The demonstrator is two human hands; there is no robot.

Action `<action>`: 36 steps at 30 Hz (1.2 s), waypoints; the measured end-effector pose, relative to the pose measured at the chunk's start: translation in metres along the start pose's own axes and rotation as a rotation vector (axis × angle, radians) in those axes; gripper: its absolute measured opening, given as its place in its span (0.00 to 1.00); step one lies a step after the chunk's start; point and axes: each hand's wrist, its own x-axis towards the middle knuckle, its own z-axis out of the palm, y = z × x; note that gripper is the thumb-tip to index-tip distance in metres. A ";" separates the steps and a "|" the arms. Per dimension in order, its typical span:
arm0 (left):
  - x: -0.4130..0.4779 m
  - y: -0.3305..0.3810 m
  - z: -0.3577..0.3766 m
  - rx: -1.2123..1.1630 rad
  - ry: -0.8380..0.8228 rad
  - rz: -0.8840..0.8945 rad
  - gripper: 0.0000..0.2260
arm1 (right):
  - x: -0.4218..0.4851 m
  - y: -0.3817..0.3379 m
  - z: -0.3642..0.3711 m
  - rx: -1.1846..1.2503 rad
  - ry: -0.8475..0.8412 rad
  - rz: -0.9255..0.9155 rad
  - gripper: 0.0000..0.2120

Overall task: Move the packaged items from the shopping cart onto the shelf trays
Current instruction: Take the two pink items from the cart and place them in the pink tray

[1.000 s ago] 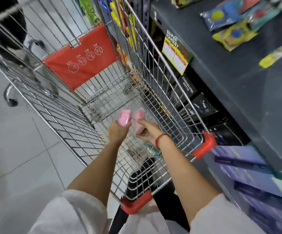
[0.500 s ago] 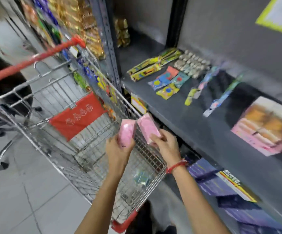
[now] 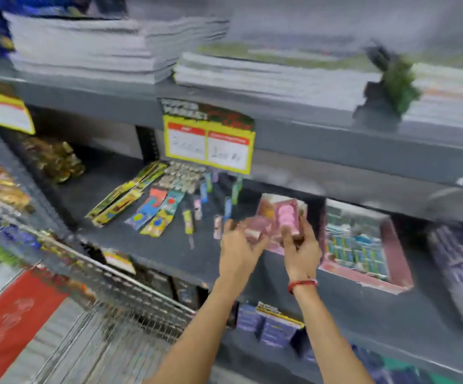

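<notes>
My left hand (image 3: 238, 253) grips a small pink packaged item (image 3: 256, 231) over the grey middle shelf (image 3: 147, 242). My right hand (image 3: 301, 250) holds a second pink packet (image 3: 288, 216) upright, just in front of a pink shelf tray (image 3: 266, 207) that is partly hidden behind both hands. A second pink-rimmed tray (image 3: 393, 275) filled with small packets lies to the right. The wire shopping cart (image 3: 130, 297) with its red flap (image 3: 11, 322) is at lower left. The picture is motion-blurred.
Loose colourful packets (image 3: 155, 212) lie on the shelf left of my hands. Stacks of notebooks (image 3: 266, 76) fill the shelf above, and a yellow price tag (image 3: 208, 144) hangs from its edge. Purple boxes (image 3: 274, 328) stand on the lower shelf.
Both hands lifted the two pink packets out of the cart and carried them up and right to the shelf tray. The view swung from the cart to the shelves.
</notes>
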 end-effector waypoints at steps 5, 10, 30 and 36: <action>0.016 0.002 0.033 -0.006 -0.097 -0.031 0.22 | 0.017 0.016 -0.008 -0.181 -0.112 -0.015 0.25; 0.034 -0.012 0.039 0.081 -0.226 0.068 0.29 | 0.032 0.022 -0.008 -0.324 -0.200 -0.071 0.18; 0.072 -0.016 0.042 0.458 -0.271 0.273 0.18 | 0.049 0.022 0.005 -0.897 -0.220 -0.262 0.21; 0.057 -0.016 0.021 0.447 -0.186 0.288 0.26 | 0.039 0.004 0.003 -0.881 -0.168 -0.319 0.23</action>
